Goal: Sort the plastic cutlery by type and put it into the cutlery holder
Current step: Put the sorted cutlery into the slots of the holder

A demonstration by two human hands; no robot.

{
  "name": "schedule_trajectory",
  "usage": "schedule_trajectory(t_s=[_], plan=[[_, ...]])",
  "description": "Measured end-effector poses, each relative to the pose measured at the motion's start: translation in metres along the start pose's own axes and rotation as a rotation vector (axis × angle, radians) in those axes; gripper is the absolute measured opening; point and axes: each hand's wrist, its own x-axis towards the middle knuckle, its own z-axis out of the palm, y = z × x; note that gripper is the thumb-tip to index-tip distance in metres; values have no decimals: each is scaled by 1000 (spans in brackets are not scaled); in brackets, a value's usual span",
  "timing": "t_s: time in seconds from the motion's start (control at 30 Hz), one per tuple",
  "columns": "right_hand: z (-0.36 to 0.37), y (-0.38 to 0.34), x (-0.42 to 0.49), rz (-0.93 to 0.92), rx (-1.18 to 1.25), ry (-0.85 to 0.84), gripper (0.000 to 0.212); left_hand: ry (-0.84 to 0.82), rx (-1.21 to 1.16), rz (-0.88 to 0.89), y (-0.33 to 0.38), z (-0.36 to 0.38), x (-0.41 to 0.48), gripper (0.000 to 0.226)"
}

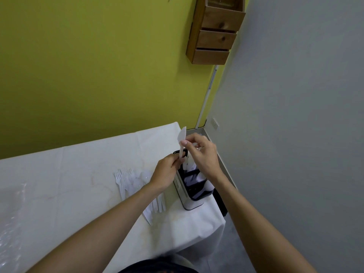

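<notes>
A white plastic knife [182, 137] stands almost upright above the far end of the cutlery holder [192, 201], blade up. My left hand [167, 171] pinches its handle low down, and my right hand [201, 152] pinches it just below the blade. The holder is white with a black inner rim and stands at the table's right edge; white cutlery shows in its compartments. Left of it, a loose pile of white forks [123, 179] and other plastic pieces lies on the cloth, partly hidden under my left forearm.
The table wears a white cloth [59, 174] and ends close to the right of the holder. Crinkled clear plastic [11, 213] lies at the left. A wooden drawer rack [214, 32] hangs on the green wall, and a grey wall stands to the right.
</notes>
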Motion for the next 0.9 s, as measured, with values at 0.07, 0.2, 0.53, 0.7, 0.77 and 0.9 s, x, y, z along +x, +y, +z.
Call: schedule_trajectory(t_s=[0.07, 0.2, 0.53, 0.7, 0.77, 0.9], plan=[[0, 7, 2, -5, -23, 48, 9, 20, -46, -13, -5, 0, -1, 30], [-3, 25, -8, 12, -94, 50, 28, 116, -88, -40, -17, -2, -5, 33], [5, 38, -27, -286, -638, -38, 51, 227, -106, -131, -40, -13, -18, 32], [13, 31, -20, -240, -608, 10, 41, 258, -96, -172, -58, -28, -28, 29], [14, 36, -19, -264, -650, 13, 23, 266, -92, -188, -63, -33, -32, 29], [16, 40, -27, -427, -721, 18, 16, 282, -74, -213, -73, -42, -40, 29]])
